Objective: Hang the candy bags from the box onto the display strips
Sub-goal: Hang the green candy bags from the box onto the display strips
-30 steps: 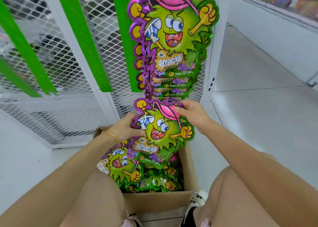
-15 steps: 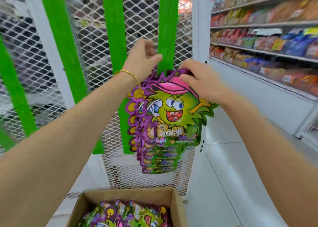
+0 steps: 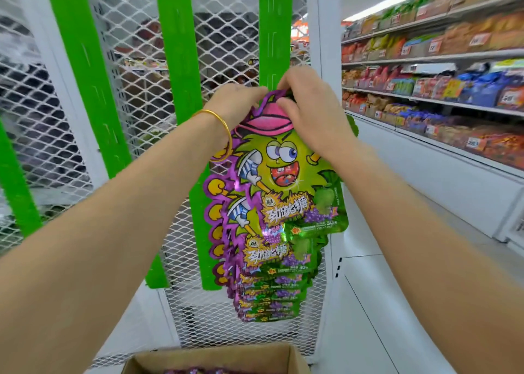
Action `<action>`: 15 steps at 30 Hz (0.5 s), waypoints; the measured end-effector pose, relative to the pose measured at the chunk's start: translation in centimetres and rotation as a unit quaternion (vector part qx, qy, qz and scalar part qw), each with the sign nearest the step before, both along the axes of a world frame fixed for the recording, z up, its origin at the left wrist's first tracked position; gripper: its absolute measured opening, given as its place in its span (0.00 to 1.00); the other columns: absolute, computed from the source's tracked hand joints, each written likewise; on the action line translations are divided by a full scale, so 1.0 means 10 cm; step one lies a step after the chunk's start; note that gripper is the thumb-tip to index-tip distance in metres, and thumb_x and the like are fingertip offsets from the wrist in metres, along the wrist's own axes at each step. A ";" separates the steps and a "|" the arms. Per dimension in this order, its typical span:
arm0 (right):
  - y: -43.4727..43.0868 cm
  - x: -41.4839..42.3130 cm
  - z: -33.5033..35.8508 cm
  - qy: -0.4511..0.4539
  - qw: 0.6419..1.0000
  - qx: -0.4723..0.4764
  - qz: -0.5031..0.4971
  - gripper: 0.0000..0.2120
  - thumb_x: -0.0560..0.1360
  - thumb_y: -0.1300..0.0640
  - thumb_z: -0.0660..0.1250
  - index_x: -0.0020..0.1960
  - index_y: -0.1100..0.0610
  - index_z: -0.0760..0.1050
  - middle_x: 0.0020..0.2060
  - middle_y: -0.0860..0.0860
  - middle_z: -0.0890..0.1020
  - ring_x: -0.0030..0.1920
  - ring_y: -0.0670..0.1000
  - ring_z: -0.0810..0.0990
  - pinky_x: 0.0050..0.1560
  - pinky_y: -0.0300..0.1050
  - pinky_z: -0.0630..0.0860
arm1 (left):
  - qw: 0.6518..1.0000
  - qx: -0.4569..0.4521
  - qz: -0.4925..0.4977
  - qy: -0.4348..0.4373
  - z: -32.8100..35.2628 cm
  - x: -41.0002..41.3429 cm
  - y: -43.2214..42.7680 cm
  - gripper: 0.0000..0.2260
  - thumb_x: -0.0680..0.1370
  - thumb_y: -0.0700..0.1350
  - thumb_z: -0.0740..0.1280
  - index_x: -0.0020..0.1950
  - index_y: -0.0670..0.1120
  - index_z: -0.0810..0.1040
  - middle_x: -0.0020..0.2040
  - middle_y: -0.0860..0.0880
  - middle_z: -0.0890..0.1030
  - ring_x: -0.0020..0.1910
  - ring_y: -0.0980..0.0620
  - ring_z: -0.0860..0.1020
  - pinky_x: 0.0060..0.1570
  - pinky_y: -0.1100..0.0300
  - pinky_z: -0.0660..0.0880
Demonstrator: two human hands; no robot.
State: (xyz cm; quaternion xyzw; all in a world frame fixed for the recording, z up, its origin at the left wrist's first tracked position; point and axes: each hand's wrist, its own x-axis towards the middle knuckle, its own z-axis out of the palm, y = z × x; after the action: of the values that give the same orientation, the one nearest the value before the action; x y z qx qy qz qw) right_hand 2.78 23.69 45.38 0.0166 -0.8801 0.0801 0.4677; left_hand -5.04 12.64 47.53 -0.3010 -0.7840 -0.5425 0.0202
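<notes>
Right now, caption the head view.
Left hand and right hand pinch a candy bag at the green display strip, above hung bags.

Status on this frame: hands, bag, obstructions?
Both up: left hand and right hand pinch top of candy bag. Bag at green strip, over hung bags. Nothing in the way.

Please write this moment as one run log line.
step: hanging candy bag | left hand: pinches its top | right hand: pinches its top | display strip: hung bags below | box: bags inside

The left hand (image 3: 235,104) and right hand (image 3: 309,113) meet atop a candy bag (image 3: 283,175) before the rightmost display strip (image 3: 274,33); other bags (image 3: 269,297) hang beneath, box (image 3: 215,356) below, shelves (image 3: 439,90) rightward.
</notes>
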 end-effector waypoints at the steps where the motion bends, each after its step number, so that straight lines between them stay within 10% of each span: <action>1: -0.01 0.00 0.01 0.004 1.000 0.010 -0.004 0.07 0.76 0.61 0.62 0.53 0.62 0.70 0.49 0.56 0.73 0.45 0.53 0.70 0.46 0.50 0.68 | 1.000 -0.005 0.009 -0.011 0.01 0.02 0.01 0.11 0.78 0.49 0.63 0.39 0.43 0.76 0.32 0.52 0.70 0.34 0.52 0.70 0.32 0.63 0.65; 15: 0.03 0.04 -0.32 -0.036 0.998 -0.051 0.032 0.08 0.76 0.62 0.61 0.53 0.64 0.67 0.46 0.53 0.69 0.44 0.55 0.70 0.46 0.50 0.68 | 0.999 0.002 -0.021 0.037 -0.21 0.12 -0.17 0.07 0.77 0.48 0.64 0.46 0.45 0.77 0.40 0.49 0.77 0.34 0.56 0.72 0.32 0.68 0.69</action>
State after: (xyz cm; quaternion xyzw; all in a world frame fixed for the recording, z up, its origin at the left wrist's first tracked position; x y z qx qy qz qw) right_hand 3.23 24.00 42.18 0.0179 -0.8904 0.1402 0.4327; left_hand -3.88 10.91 45.47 -0.3375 -0.7750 -0.5329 0.0382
